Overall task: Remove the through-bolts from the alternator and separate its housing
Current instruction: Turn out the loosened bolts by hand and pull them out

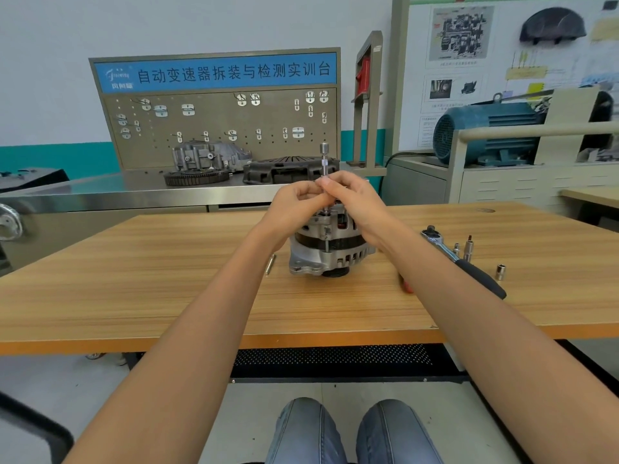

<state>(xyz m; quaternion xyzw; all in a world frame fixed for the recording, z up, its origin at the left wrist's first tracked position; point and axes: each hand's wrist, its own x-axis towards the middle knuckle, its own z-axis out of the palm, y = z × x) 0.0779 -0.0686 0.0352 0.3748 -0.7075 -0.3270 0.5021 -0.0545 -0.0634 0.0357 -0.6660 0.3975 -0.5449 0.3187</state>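
The alternator (326,244) is stood upright on the wooden table (167,296), a little above the middle of the frame, pulley end down. A slim extension bar (324,162) with a socket at its foot is set vertically on a through-bolt at the top of the housing. Both hands are closed around the bar from either side: the left hand (294,202) is curled with its fingertips pinched on the shaft, and the right hand (351,199) is wrapped round it from the right, thumb towards the left hand. Neither hand is open.

The step in hand appears to be the spinning out of a loosened through-bolt by finger. It is best done with the bar kept in line with the bolt, so that the socket is not tipped off the head, and with light downward pressure only. The housing is not steadied by either hand, so any stiff turn could rock the alternator on its base; if resistance is felt, the ratchet is better refitted than the fingers forced.

Counted: one alternator; one extension bar in the hands; one ratchet handle (465,262) lying to the right of centre; three small sockets or bits (468,251) standing near it, as far as can be told; one slim loose bolt (270,264), probably a through-bolt, lying left of the alternator. One through-bolt shank is seen on the near side of the housing; others cannot be counted from here.
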